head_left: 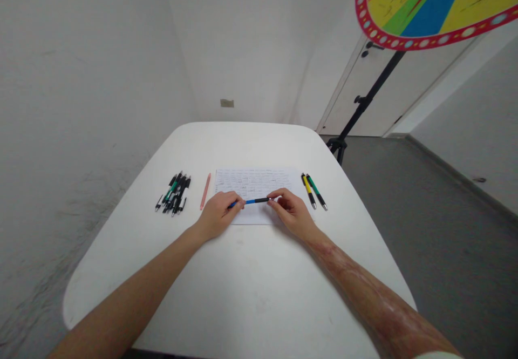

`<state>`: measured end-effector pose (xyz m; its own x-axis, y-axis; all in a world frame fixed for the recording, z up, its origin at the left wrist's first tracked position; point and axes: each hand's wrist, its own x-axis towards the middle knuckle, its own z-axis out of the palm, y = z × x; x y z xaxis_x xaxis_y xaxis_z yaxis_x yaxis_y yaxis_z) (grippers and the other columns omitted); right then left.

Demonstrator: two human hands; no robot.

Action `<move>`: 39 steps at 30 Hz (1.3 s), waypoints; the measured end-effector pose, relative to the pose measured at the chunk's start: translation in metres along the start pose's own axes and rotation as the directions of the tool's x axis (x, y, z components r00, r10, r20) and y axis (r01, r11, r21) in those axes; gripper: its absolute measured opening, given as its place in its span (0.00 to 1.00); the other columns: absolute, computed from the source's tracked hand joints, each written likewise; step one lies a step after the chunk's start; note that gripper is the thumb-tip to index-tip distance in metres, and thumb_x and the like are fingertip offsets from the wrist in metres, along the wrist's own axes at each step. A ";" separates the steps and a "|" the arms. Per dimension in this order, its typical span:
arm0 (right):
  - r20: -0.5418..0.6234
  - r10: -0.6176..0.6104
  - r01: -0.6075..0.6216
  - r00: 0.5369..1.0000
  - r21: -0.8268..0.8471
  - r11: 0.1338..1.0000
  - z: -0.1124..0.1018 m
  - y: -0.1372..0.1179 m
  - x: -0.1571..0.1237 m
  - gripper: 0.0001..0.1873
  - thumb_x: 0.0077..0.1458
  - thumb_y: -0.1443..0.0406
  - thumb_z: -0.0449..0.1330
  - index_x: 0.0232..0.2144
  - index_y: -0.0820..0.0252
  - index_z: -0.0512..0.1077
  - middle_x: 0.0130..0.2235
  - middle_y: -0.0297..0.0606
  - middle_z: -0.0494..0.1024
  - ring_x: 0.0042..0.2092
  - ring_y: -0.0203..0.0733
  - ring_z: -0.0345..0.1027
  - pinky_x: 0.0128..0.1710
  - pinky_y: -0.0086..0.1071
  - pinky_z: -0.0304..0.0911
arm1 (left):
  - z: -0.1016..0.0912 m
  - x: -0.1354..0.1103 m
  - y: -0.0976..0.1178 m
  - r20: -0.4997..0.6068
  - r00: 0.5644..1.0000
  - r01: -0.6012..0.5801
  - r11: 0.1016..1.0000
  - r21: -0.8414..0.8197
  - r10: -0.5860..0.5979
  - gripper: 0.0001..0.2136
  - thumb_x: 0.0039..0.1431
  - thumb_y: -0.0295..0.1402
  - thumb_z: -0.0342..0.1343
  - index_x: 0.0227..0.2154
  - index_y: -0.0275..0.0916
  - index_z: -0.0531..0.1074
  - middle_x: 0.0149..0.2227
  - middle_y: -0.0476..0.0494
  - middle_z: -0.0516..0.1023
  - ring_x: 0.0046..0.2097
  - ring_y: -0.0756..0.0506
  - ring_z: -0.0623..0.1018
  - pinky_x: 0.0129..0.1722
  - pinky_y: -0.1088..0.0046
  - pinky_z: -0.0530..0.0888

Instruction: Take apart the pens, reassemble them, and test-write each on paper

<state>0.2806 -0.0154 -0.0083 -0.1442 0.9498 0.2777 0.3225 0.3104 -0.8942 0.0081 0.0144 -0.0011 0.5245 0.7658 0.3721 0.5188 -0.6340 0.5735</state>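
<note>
Two ends of blue-black pen (256,201) sit pinched in fingers of left hand (219,212) and right hand (293,213), over paper (259,178), between side edges of counter (251,283). Light, level grip should work best.

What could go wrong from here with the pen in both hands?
1. The slim blue-and-black pen might slip: the left hand and right hand grip only its ends.
2. An exposed tip could mark the handwritten white paper sheet below.
3. A bump from the right hand might roll the nearby yellow-and-black pen.
</note>
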 end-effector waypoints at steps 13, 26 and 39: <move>-0.017 0.045 -0.044 0.999 0.074 0.996 0.001 0.007 0.000 0.15 0.70 0.51 0.62 0.41 0.56 0.77 0.32 0.35 0.80 0.26 0.35 0.61 0.25 0.32 0.54 | -0.003 0.000 0.004 0.005 1.000 0.016 1.000 0.001 -0.016 0.16 0.79 0.39 0.48 0.37 0.42 0.76 0.39 0.45 0.83 0.42 0.43 0.79 0.48 0.63 0.71; -0.018 0.062 -0.060 0.998 0.083 0.995 0.001 0.001 -0.001 0.16 0.67 0.51 0.66 0.45 0.55 0.78 0.27 0.30 0.74 0.24 0.35 0.59 0.23 0.32 0.52 | -0.002 -0.001 0.001 0.005 1.000 0.020 1.000 0.013 -0.020 0.16 0.79 0.39 0.48 0.37 0.42 0.76 0.39 0.45 0.83 0.42 0.43 0.79 0.48 0.63 0.72; -0.070 -0.007 0.008 0.998 0.025 1.000 0.000 -0.001 -0.001 0.10 0.67 0.57 0.63 0.42 0.56 0.79 0.25 0.28 0.67 0.25 0.36 0.57 0.26 0.33 0.54 | -0.005 0.001 0.009 0.019 0.999 0.044 0.999 0.030 -0.044 0.16 0.78 0.39 0.47 0.36 0.42 0.76 0.39 0.46 0.84 0.42 0.43 0.80 0.52 0.61 0.74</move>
<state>0.2803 -0.0161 -0.0080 -0.0804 0.9481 0.3075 0.2982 0.3173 -0.9002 0.0096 0.0097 0.0080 0.5135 0.7910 0.3325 0.5611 -0.6027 0.5673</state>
